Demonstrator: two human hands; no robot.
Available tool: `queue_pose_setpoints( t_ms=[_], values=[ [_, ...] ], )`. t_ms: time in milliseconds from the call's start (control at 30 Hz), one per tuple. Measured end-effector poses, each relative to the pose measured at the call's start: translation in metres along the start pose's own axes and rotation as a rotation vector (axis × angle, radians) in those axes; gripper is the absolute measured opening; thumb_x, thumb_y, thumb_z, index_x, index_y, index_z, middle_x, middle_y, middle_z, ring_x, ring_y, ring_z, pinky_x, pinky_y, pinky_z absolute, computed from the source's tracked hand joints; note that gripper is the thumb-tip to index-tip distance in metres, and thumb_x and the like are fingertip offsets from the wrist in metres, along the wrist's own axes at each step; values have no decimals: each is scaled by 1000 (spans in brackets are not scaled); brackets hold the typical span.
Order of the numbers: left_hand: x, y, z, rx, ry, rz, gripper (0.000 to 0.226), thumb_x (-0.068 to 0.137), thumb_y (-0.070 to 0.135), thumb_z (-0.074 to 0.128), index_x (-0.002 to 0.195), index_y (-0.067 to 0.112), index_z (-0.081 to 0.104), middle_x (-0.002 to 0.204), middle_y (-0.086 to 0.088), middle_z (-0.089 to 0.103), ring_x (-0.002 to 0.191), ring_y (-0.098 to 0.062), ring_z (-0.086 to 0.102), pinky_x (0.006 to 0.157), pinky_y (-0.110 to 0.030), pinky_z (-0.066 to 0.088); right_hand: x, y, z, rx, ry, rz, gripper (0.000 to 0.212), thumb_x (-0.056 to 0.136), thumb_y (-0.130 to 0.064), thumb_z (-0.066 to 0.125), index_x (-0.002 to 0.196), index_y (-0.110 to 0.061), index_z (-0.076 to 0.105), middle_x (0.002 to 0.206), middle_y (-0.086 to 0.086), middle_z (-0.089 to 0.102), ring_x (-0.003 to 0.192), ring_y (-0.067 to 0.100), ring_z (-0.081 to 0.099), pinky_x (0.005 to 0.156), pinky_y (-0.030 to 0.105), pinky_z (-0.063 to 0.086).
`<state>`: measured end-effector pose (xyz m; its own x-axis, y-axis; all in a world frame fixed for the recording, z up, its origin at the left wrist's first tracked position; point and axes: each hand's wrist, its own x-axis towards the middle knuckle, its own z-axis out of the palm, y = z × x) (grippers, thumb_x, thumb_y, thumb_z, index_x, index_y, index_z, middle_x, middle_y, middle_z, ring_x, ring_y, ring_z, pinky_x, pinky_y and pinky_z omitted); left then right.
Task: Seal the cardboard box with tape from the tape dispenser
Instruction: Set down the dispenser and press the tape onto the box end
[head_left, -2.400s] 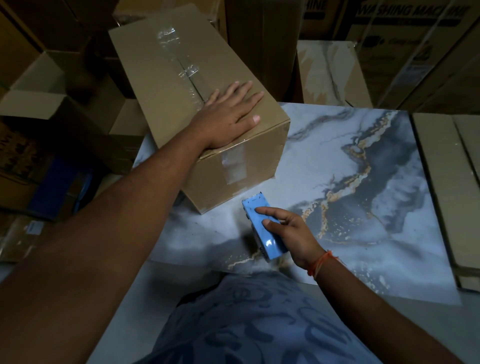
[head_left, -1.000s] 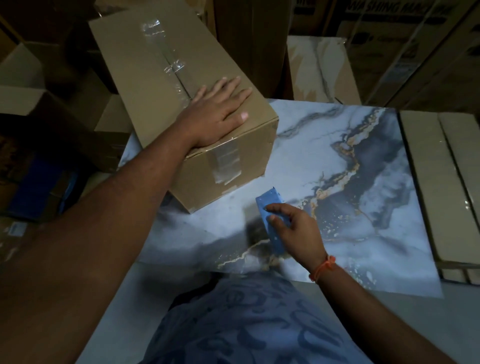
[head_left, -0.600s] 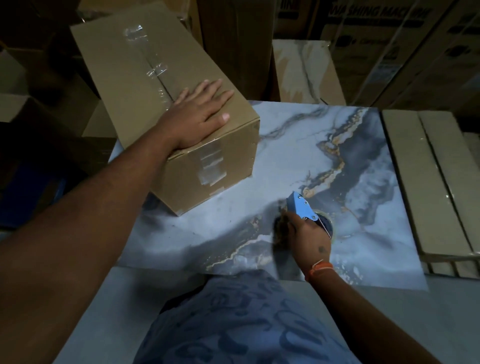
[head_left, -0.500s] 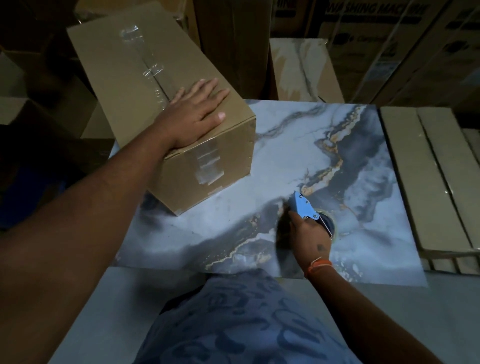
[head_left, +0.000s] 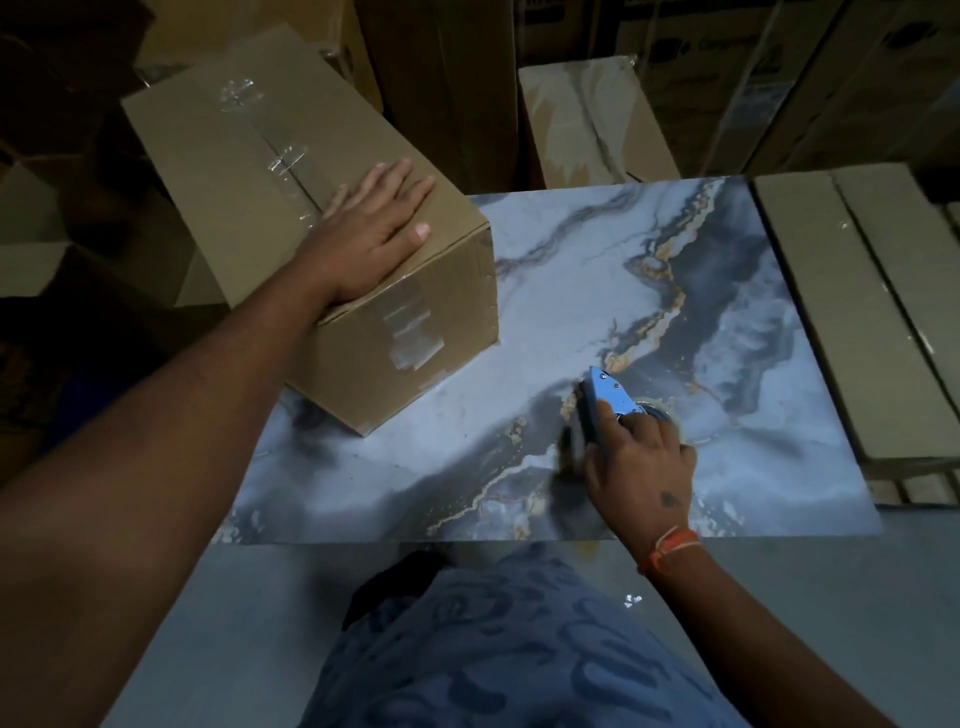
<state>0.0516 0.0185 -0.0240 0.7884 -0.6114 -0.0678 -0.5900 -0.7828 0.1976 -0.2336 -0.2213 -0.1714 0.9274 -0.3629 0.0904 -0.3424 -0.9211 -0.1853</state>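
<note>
A long brown cardboard box (head_left: 244, 135) lies at the left of the marbled slab (head_left: 597, 270). Clear tape runs along its top seam and down its near end face. My left hand (head_left: 371, 234) rests flat on the box's top near that end, fingers spread. The blue tape dispenser (head_left: 610, 397) rests on the slab to the right of the box, its tape roll partly hidden. My right hand (head_left: 641, 460) is wrapped around the dispenser's handle from behind.
Flat cardboard packs (head_left: 862, 312) lie along the slab's right edge. Tall cartons (head_left: 597, 119) stand behind the slab. Open boxes (head_left: 36, 260) crowd the left side. A grey floor strip (head_left: 805, 582) runs along the near edge, by my patterned clothing.
My right hand has carried the dispenser from just below the box's near end over to the right and set it on the slab. My left hand has stayed on the box.
</note>
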Motion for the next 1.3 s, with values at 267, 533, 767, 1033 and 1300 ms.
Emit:
queue_pose_setpoints(
  t_ms=[267,533,767,1033,1300],
  values=[
    [4,-7,5,-9,5,28,63,105,58,20,164,38,9,175,5,-1,161,-19,-5,127,-55,1,4,-71,-9,1207,-264,411,25,93,-14,67,118,-17,70,96,6,73,86,13,65,77,15,50],
    [5,-13,8,-21,39,72,65,104,59,21,163,36,10,175,0,3,161,-24,-1,127,-58,3,45,-178,20,1908,-584,979,5,99,-17,54,98,-18,59,93,11,72,78,19,68,52,20,43],
    [5,-13,8,-18,74,98,65,104,55,24,164,31,15,174,-5,5,161,-28,0,127,-58,3,58,-220,48,2216,-529,1160,12,99,-30,52,96,-19,56,99,7,68,88,18,66,67,23,44],
    [6,-11,9,-31,102,101,65,104,55,28,163,30,19,174,-6,8,161,-29,3,126,-59,4,58,-223,52,2426,-309,1110,12,92,-31,65,86,-21,66,73,-8,69,70,7,61,61,23,37],
    [7,-12,8,-52,109,95,66,102,55,29,163,29,22,174,-6,10,161,-29,4,126,-60,3,59,-222,46,2257,-226,1009,9,87,-34,72,84,-27,67,77,-9,58,69,6,51,59,24,38]
  ],
)
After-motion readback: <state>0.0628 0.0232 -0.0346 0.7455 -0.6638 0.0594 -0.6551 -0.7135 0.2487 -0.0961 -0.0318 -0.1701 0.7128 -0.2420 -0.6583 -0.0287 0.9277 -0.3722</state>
